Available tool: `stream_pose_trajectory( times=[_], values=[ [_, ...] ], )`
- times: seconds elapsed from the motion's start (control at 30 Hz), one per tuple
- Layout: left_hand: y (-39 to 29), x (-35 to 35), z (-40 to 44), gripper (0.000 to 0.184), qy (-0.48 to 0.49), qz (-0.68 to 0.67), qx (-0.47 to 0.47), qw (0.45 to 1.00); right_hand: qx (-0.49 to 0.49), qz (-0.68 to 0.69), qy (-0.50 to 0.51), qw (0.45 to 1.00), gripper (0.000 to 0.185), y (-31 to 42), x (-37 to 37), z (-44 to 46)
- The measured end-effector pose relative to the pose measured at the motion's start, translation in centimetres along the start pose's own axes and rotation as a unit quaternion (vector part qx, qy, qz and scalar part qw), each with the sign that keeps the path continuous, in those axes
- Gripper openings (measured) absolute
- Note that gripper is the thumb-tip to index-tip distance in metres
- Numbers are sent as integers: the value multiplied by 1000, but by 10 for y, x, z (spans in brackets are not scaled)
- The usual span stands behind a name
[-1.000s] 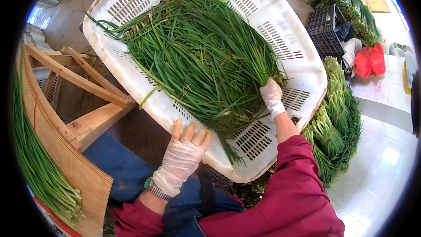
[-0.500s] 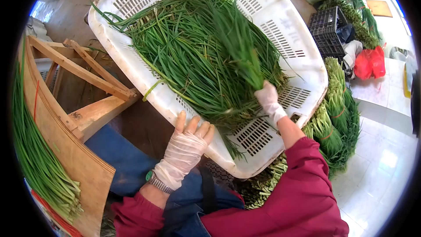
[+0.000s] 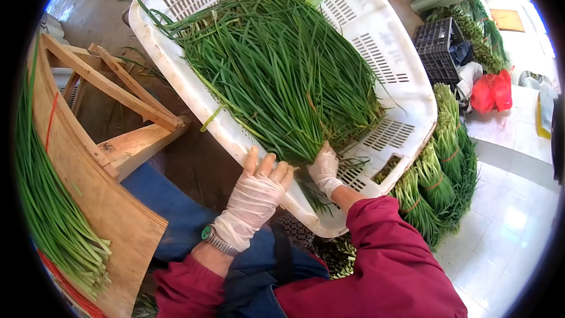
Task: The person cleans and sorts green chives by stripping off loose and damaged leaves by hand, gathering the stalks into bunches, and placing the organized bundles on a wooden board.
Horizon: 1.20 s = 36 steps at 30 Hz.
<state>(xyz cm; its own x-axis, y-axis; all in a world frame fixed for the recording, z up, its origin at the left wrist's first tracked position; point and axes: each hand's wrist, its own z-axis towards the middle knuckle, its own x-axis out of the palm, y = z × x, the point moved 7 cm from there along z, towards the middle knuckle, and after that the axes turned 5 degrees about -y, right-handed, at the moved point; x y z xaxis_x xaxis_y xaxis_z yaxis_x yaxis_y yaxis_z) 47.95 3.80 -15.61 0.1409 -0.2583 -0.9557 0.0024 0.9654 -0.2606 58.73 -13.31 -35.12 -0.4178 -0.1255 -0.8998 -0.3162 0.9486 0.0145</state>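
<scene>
While your right hand (image 3: pixel 323 168) is wrapped around the base of a bunch of long greens (image 3: pixel 294 112) inside the white basket (image 3: pixel 415 97), toward its near end, your left hand (image 3: pixel 256 191) lays its fingers over the basket's near rim. An uneven pull could snag or tear blades in the pile (image 3: pixel 360 85); hard pressure on the rim might tip the basket. Your left thumb is hidden, so I cannot tell whether that hand grips; the bunch's ends disappear inside your right fist.
</scene>
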Motion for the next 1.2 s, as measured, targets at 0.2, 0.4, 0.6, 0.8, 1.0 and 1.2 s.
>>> stream_pose_trajectory(
  times=[0.2, 0.4, 0.6, 0.8, 1.0, 1.2],
  values=[
    [1, 0, -1, 31, -5, 21, 7, 1000, -25, 7, -71, 997, 63, -5, 18, 15],
    [1, -1, -3, 35, 0, 11, 15, 1000, -13, -24, 45, 999, 41, -1, -5, 24],
    [1, -1, -3, 36, 11, 5, 19, 1000, -50, -15, 175, 983, 50, 5, -96, 35],
    [2, -5, -3, 38, 33, -69, -1, 997, 17, 250, 302, 920, 31, 26, -181, 21],
    [16, -14, -7, 28, 28, -706, -342, 619, 41, 418, 337, 843, 20, 53, -206, -5],
    [-31, 32, -12, 76, 162, -810, -468, 314, 59, 547, 410, 727, 23, 89, -220, -44]
  ],
)
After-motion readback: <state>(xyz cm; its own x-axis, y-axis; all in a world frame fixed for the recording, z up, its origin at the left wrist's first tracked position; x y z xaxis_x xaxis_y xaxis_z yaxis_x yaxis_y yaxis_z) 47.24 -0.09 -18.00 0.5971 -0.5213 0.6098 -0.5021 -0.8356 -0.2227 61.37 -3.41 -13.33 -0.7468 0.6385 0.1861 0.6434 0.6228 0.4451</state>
